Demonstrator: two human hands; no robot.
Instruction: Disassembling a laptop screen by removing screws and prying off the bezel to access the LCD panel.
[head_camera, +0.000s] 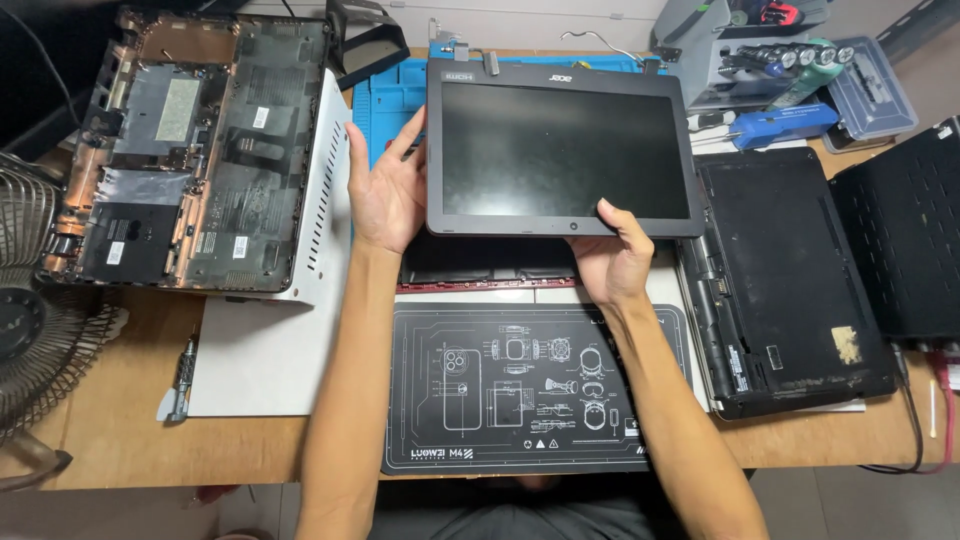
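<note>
A detached laptop screen panel (560, 150) with a dark bezel and metal hinges on its far edge is held above the workbench. My left hand (385, 185) presses flat against its left edge, fingers spread. My right hand (612, 250) grips its near edge, with the thumb on the bezel. Under the panel lies a blue work mat (385, 105) and a dark part with a red edge (480, 275).
A black printed mat (520, 400) lies nearest me. An opened laptop base shell (190, 150) rests on a white metal case (300, 330) at left. Another black laptop (790, 280) sits at right, a tool rack with screwdrivers (770, 55) behind it, a fan (25, 330) at far left.
</note>
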